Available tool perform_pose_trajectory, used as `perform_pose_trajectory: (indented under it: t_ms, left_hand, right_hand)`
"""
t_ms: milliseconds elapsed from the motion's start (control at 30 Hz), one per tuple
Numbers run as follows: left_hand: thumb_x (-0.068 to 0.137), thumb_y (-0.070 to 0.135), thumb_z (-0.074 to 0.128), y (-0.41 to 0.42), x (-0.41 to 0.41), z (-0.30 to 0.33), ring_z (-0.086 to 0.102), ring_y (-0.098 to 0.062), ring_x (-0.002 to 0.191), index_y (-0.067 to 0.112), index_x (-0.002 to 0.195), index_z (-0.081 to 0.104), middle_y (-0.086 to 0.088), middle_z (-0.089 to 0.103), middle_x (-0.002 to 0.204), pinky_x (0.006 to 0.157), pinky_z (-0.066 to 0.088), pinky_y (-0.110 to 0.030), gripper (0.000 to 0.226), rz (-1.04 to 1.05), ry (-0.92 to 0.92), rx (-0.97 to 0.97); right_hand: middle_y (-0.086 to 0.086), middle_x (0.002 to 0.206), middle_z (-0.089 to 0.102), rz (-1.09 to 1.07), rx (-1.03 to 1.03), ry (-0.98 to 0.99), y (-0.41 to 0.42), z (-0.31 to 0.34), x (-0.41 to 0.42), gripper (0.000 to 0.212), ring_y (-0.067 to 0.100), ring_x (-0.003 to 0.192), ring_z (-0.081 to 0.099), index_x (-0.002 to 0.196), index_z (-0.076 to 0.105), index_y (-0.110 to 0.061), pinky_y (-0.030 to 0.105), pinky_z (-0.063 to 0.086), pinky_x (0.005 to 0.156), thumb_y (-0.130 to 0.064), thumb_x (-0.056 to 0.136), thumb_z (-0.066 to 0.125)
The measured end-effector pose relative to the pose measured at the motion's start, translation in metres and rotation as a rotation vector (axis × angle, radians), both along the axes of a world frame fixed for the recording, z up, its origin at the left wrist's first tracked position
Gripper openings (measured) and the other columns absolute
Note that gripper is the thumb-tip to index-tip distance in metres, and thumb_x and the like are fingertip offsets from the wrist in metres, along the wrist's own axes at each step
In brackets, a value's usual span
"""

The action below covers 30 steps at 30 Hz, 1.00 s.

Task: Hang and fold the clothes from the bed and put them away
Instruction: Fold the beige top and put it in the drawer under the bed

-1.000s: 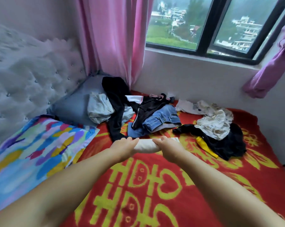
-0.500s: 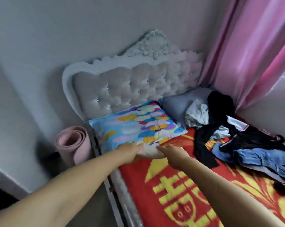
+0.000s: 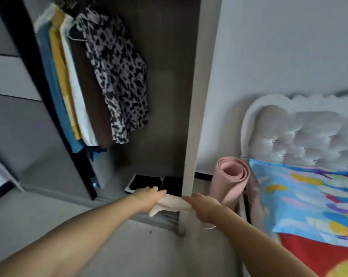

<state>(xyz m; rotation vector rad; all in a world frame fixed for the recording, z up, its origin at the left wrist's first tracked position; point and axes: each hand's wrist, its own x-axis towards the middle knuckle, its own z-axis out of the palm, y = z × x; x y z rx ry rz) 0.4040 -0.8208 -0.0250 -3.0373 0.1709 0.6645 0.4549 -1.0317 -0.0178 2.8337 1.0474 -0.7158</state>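
Head view: both arms stretched forward toward open wardrobe. Left hand and right hand each gripping one end of rolled cream garment, fingers curled round it. Roll held level between the hands, off the floor, in front of wardrobe's lower opening and its pale side panel. One corner of the cloth drooping below the left hand.

Inside wardrobe, upper left: row of hanging clothes, blue, yellow, white, brown, then black-and-cream spotted top on a wire hanger. On wardrobe floor just beyond the hands: dark folded items, kind not readable.

Right of panel: rolled pink mat standing upright against wall, just beside bed. Further right: tufted white headboard, multicoloured pillow below it, red blanket at bottom right. Motion blur throughout, fine detail lost.
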Motion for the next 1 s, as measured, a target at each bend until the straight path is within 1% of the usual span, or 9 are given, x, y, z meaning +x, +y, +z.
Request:
perform_pose_trajectory:
  t_ms: [167, 300, 400, 500, 567, 733, 867, 933, 1000]
  left_hand:
    - [0.086, 0.01, 0.058, 0.121, -0.056, -0.006, 0.051, -0.032, 0.12, 0.017, 0.14, 0.038, -0.013, 0.046, 0.135, 0.096, 0.044, -0.038, 0.058, 0.229, 0.016, -0.056]
    - [0.094, 0.01, 0.042, 0.179, -0.077, -0.026, 0.048, -0.033, 0.121, 0.021, 0.146, 0.031, -0.014, 0.042, 0.136, 0.098, 0.041, -0.037, 0.054, 0.363, 0.03, -0.099]
    - [0.092, 0.007, 0.043, 0.209, -0.07, -0.045, 0.049, -0.033, 0.118, 0.02, 0.146, 0.03, -0.014, 0.044, 0.133, 0.096, 0.043, -0.041, 0.057, 0.406, 0.06, -0.08]
    - [0.088, 0.004, 0.046, 0.234, -0.038, -0.061, 0.052, -0.033, 0.116, 0.02, 0.145, 0.031, -0.013, 0.046, 0.13, 0.092, 0.046, -0.042, 0.061, 0.398, 0.098, -0.045]
    - [0.088, 0.003, 0.046, 0.253, -0.005, -0.073, 0.052, -0.033, 0.115, 0.021, 0.145, 0.03, -0.012, 0.046, 0.129, 0.089, 0.045, -0.042, 0.062, 0.384, 0.119, -0.039]
    - [0.089, 0.002, 0.044, 0.297, 0.101, -0.101, 0.054, -0.034, 0.112, 0.019, 0.138, 0.038, -0.013, 0.049, 0.126, 0.091, 0.047, -0.043, 0.052, 0.294, 0.175, -0.056]
    - [0.091, 0.004, 0.046, 0.318, 0.173, -0.121, 0.056, -0.034, 0.108, 0.018, 0.138, 0.035, -0.013, 0.048, 0.122, 0.087, 0.046, -0.043, 0.051, 0.234, 0.218, -0.039]
    - [0.09, 0.004, 0.048, 0.325, 0.199, -0.138, 0.055, -0.034, 0.107, 0.018, 0.138, 0.033, -0.013, 0.047, 0.119, 0.086, 0.046, -0.045, 0.052, 0.205, 0.24, -0.034]
    - [0.09, 0.002, 0.048, 0.332, 0.224, -0.163, 0.055, -0.034, 0.106, 0.018, 0.141, 0.031, -0.014, 0.048, 0.12, 0.084, 0.045, -0.043, 0.056, 0.152, 0.24, -0.031]
  right_hand:
    - [0.01, 0.139, 0.043, 0.245, 0.032, 0.041, 0.136, -0.016, -0.012, 0.063, 0.034, 0.123, 0.05, 0.149, 0.024, -0.036, 0.045, 0.045, 0.098, -0.012, 0.095, 0.045]
    - [0.01, 0.143, 0.039, 0.346, 0.005, 0.083, 0.207, -0.027, -0.005, 0.067, 0.031, 0.126, 0.047, 0.149, 0.025, -0.037, 0.042, 0.044, 0.099, -0.008, 0.092, 0.045]
    - [0.011, 0.142, 0.038, 0.384, -0.011, 0.122, 0.241, -0.041, 0.01, 0.069, 0.032, 0.124, 0.049, 0.149, 0.026, -0.036, 0.039, 0.044, 0.098, -0.005, 0.09, 0.047]
    - [0.011, 0.142, 0.037, 0.414, -0.028, 0.134, 0.264, -0.054, 0.039, 0.073, 0.034, 0.123, 0.049, 0.15, 0.023, -0.033, 0.039, 0.043, 0.1, -0.005, 0.09, 0.053]
    - [0.01, 0.141, 0.038, 0.396, -0.001, 0.154, 0.278, -0.064, 0.067, 0.072, 0.034, 0.121, 0.05, 0.15, 0.023, -0.032, 0.039, 0.044, 0.096, -0.004, 0.09, 0.053]
    - [0.011, 0.142, 0.039, 0.316, 0.017, 0.22, 0.31, -0.093, 0.151, 0.073, 0.032, 0.118, 0.054, 0.151, 0.02, -0.033, 0.036, 0.047, 0.09, -0.001, 0.091, 0.048]
    - [0.011, 0.142, 0.044, 0.24, 0.028, 0.28, 0.33, -0.113, 0.212, 0.073, 0.031, 0.117, 0.055, 0.151, 0.023, -0.032, 0.037, 0.047, 0.093, 0.0, 0.091, 0.05]
    - [0.008, 0.142, 0.045, 0.193, 0.033, 0.268, 0.337, -0.132, 0.234, 0.067, 0.029, 0.12, 0.053, 0.151, 0.023, -0.034, 0.035, 0.046, 0.096, -0.006, 0.095, 0.048]
    - [0.006, 0.143, 0.043, 0.164, -0.006, 0.223, 0.343, -0.161, 0.254, 0.063, 0.028, 0.125, 0.049, 0.15, 0.023, -0.035, 0.037, 0.042, 0.102, -0.011, 0.096, 0.046]
